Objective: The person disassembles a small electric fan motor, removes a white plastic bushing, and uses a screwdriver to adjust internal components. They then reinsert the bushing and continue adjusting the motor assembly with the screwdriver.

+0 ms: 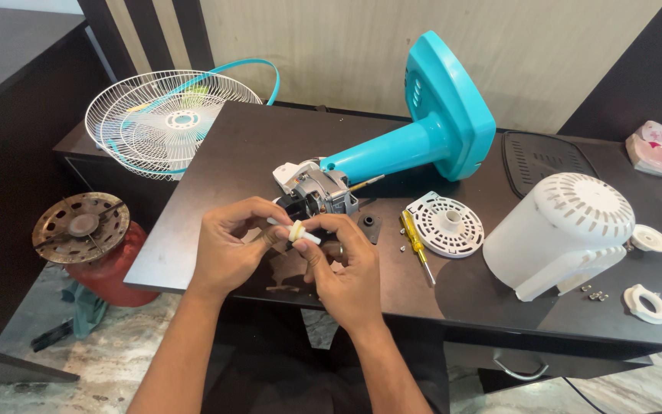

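Both hands meet over the front of the dark table [193, 253]. My left hand [227, 249] and my right hand [346, 268] pinch a small white plastic gear part [300, 232] between their fingertips. Just behind the fingers lies the bare fan motor [319, 190], still joined to the teal fan stand [430, 126], which lies on its side. A yellow-handled screwdriver [417, 244] rests to the right of my right hand.
A white vented motor cover [565, 234], a round white vented disc [446, 224], small white caps [650, 238] and loose screws [596, 295] lie on the right. White wire fan guards [166, 119] stand at the back left. A red gas cylinder [90, 249] sits on the floor left.
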